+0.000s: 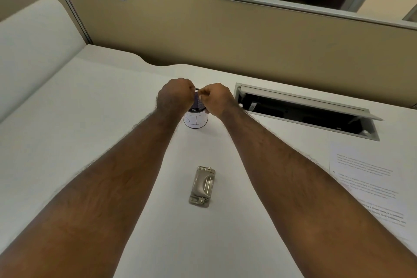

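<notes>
Both pinch strip (197, 100), L hand (174, 97), R hand (218, 100)

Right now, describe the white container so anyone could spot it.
On the desk, left of the open cable hatch, the white container stands under the left hand and right hand. Unlike the flat metal piece nearby, it bears handwritten letters.
</notes>
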`<action>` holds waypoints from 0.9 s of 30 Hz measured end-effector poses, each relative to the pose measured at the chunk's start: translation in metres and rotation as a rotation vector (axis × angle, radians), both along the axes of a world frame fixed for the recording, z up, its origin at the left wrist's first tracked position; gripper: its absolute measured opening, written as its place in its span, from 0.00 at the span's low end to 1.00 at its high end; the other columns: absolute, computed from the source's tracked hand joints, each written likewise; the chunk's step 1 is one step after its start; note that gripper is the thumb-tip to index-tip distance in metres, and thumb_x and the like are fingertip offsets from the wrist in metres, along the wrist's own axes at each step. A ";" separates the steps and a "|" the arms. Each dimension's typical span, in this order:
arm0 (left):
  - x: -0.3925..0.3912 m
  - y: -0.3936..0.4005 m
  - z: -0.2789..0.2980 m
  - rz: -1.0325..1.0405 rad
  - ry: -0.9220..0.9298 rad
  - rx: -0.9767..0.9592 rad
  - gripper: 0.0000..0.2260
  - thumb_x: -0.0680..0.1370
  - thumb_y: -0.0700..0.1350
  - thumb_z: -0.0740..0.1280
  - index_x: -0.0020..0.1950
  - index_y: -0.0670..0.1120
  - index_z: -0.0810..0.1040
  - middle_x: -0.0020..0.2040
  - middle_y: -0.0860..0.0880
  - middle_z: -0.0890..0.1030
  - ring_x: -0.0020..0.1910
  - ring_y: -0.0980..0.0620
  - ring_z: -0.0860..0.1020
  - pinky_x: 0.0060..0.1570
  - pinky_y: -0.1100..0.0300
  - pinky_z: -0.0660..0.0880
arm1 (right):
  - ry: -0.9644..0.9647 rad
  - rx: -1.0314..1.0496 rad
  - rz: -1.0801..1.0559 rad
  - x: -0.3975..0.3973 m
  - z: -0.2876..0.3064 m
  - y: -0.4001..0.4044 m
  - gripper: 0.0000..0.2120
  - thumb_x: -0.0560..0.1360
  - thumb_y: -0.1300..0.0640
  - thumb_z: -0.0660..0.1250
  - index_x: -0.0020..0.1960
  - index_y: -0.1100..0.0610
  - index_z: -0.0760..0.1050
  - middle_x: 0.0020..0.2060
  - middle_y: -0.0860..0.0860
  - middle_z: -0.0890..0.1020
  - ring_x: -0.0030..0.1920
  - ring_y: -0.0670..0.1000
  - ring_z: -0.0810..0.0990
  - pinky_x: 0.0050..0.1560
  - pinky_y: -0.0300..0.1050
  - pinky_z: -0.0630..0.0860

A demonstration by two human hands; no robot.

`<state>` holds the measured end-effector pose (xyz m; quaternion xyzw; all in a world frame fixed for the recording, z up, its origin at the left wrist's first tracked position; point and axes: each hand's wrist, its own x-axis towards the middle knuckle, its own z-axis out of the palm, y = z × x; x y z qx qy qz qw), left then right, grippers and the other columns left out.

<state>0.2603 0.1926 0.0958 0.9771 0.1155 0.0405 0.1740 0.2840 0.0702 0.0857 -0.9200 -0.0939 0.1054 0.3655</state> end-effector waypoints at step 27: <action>-0.211 -0.004 -0.157 -0.062 0.039 0.108 0.24 0.80 0.51 0.51 0.76 0.46 0.64 0.78 0.43 0.61 0.77 0.40 0.59 0.71 0.35 0.54 | 0.062 -0.217 -0.183 -0.275 -0.097 -0.174 0.17 0.75 0.57 0.65 0.63 0.50 0.76 0.58 0.48 0.78 0.59 0.52 0.73 0.58 0.46 0.73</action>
